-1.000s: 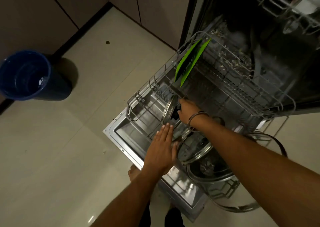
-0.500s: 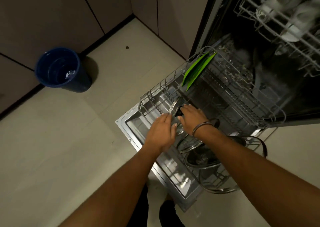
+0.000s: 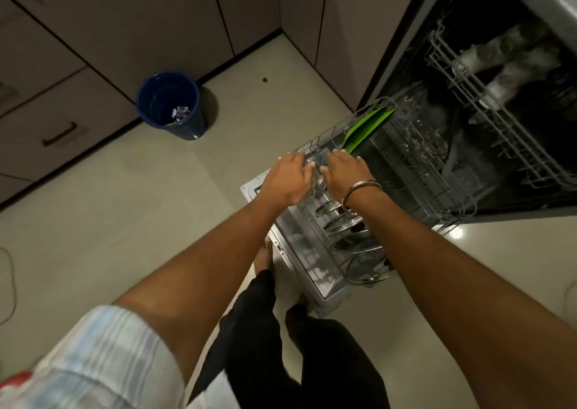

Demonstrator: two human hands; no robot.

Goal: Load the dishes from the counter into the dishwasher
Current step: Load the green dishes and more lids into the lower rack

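The dishwasher stands open, with its steel door (image 3: 307, 263) lowered flat and the lower wire rack (image 3: 415, 171) pulled out over it. My left hand (image 3: 288, 179) and my right hand (image 3: 345, 171) meet at the rack's front left corner. Both grip a steel lid (image 3: 317, 181) standing on edge between them. Behind my right wrist, several more steel lids (image 3: 354, 245) stand in the rack's slots. Two green plates (image 3: 368, 126) lean upright at the rack's left side. The upper rack (image 3: 487, 118) inside the machine holds pale cups.
A blue bin (image 3: 170, 104) with scraps stands on the tiled floor by the cabinets at the left. A drawer handle (image 3: 61, 134) sticks out there. My feet and dark trousers (image 3: 265, 330) are close against the door's front edge. A red cable (image 3: 11, 287) lies at far left.
The view has pulled up and back. Both hands moved from the lids in the middle of the rack to its front left corner, closing together on one lid.
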